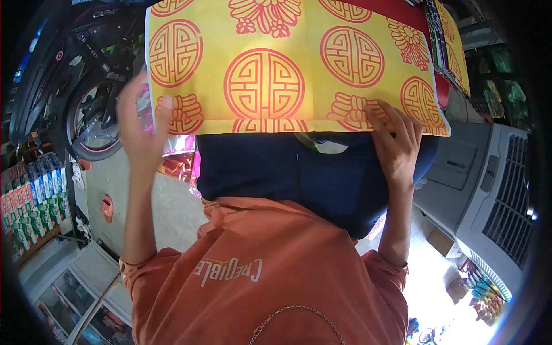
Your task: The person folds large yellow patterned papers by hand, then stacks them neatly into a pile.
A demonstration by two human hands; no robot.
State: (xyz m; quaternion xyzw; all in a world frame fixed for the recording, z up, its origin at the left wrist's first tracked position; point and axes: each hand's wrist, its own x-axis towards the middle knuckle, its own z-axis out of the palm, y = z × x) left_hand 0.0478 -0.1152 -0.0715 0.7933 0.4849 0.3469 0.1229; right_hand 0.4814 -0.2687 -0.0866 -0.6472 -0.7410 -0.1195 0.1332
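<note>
A yellow sheet of paper (313, 75) with red round emblems and flower patterns lies spread out in front of me, its near edge over my dark-trousered lap. My left hand (141, 123) is at the sheet's left edge, slightly smeared by motion, its thumb and fingers apart and the thumb overlapping the printed side. Near the front right corner, my right hand (398, 141) rests on the sheet with its fingers spread over the near edge. A crease runs along that near edge.
A red surface (397, 8) shows behind the sheet, with a stack of similar printed sheets (451, 46) at the right. A motorbike (95, 121) stands left. Boxed goods (37, 198) line a shelf. To my right is a grey air cooler (489, 178). Shiny packets (177, 165) lie below.
</note>
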